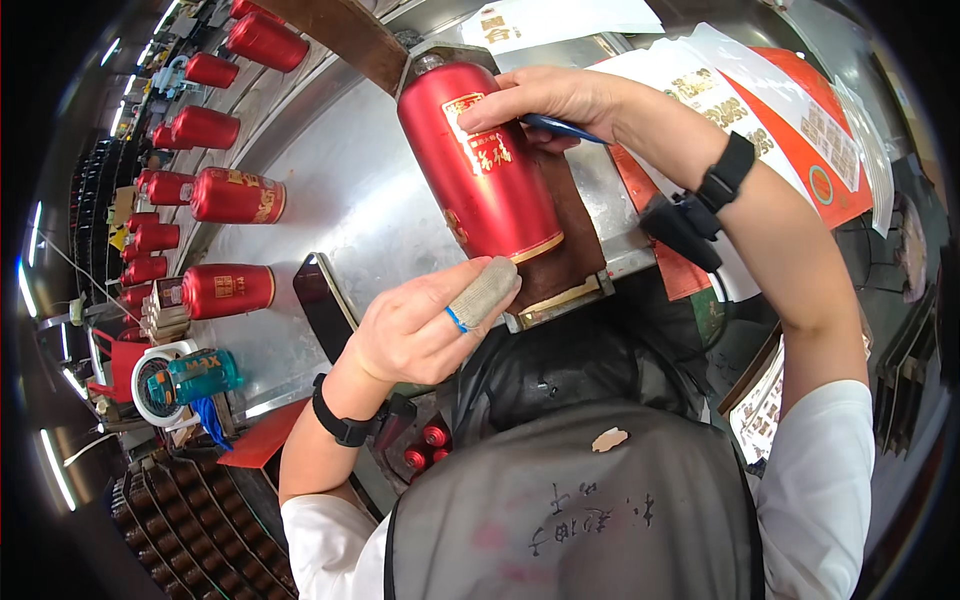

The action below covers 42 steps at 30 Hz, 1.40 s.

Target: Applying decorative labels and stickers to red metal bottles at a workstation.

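Note:
A glossy red bottle (pixel 475 170) with gold lettering and a gold band round its base lies on a brown-padded rest, its neck pointing away from me. My right hand (pixel 555 100) reaches over its right side, thumb and fingers against the gold-framed label. A slim blue pointed tool (pixel 565 128), its kind unclear, is tucked in that hand. At the bottle's near end is my left hand (pixel 420 320), fingers pinched together at the gold band. One finger wears a beige cloth sleeve (pixel 482 294) with a blue band. Anything small between those fingertips is hidden.
Several red bottles (pixel 238 195) line the left side. A black phone (pixel 325 305) lies on the metal table (pixel 340 180), near a teal drink bottle (pixel 205 376) and a white fan (pixel 150 385). Sheets of gold stickers (pixel 700 85) and red paper (pixel 840 190) spread at the right.

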Motion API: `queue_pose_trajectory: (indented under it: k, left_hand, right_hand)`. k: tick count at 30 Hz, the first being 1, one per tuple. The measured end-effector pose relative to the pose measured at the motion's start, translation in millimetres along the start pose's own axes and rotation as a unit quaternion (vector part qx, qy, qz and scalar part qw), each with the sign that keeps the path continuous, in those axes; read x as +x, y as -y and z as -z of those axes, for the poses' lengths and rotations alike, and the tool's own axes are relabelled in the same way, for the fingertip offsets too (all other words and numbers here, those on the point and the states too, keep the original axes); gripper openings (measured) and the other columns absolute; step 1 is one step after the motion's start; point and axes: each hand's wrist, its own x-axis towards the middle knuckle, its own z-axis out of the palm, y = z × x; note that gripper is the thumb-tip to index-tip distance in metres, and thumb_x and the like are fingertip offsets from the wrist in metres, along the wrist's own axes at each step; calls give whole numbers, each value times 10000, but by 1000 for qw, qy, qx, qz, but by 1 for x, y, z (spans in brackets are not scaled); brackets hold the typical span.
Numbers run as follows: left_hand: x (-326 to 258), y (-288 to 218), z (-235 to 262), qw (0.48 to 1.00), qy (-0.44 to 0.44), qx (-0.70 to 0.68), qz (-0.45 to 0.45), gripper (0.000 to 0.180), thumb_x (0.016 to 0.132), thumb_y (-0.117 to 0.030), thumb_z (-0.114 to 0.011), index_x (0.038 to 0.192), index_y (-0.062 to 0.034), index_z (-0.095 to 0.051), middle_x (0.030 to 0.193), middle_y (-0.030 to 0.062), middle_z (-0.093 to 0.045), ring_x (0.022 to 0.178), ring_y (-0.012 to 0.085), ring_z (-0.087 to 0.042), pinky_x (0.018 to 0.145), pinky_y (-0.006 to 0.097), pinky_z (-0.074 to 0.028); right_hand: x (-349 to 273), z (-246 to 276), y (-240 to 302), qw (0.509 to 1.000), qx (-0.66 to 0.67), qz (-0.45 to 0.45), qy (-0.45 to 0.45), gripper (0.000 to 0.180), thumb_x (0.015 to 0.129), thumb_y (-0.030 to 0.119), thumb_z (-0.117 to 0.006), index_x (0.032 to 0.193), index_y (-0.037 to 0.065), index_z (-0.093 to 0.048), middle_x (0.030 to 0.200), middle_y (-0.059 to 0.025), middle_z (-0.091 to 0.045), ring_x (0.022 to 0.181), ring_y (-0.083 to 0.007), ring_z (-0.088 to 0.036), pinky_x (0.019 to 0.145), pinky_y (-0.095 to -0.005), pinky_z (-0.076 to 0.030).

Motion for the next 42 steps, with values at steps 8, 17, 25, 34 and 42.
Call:
queue_pose_trajectory:
  k: [8, 17, 25, 34, 42]
  left_hand:
    - [7, 4, 5, 1000, 10, -25, -11, 331, 670, 24, -681, 989, -19, -757, 1042, 72, -700, 963, 236, -688, 788, 295, -571]
    - [7, 5, 7, 999, 30, -16, -19, 342, 681, 17, -707, 1019, -12, -745, 1082, 70, -680, 994, 234, -677, 786, 294, -590]
    - [11, 5, 6, 999, 34, -30, -11, 317, 712, 28, -695, 1021, -20, -749, 1093, 74, -682, 995, 229, -678, 793, 298, -588]
    - [26, 10, 6, 996, 68, -49, -42, 312, 696, -2, -699, 1005, -7, -738, 1098, 94, -676, 1014, 234, -671, 815, 325, -593]
    - [47, -8, -16, 993, 92, -72, 11, 401, 691, -104, -675, 1088, -58, -709, 1000, 38, -636, 1133, 215, -610, 947, 350, -534]
  right_hand:
    - [-5, -13, 30, 947, -306, 44, -84, 743, 672, 675, -770, 993, 6, -718, 839, -99, -714, 712, -164, -678, 651, -267, -531]
    - [-3, -24, 9, 994, 78, 77, 5, 722, 719, 617, -761, 1093, 6, -672, 825, -80, -696, 643, -139, -650, 613, -296, -530]
    - [-11, 6, 20, 986, -163, 34, -9, 844, 682, 680, -764, 1122, -34, -665, 1003, -139, -691, 906, -192, -676, 793, -281, -513]
    - [-7, -22, 30, 961, -257, -1, -99, 764, 626, 651, -807, 1035, 13, -710, 943, -136, -722, 850, -218, -704, 786, -340, -549]
    - [-23, -13, 14, 983, -136, 99, -69, 864, 730, 647, -756, 1256, -16, -585, 968, -134, -675, 885, -173, -659, 771, -298, -525]
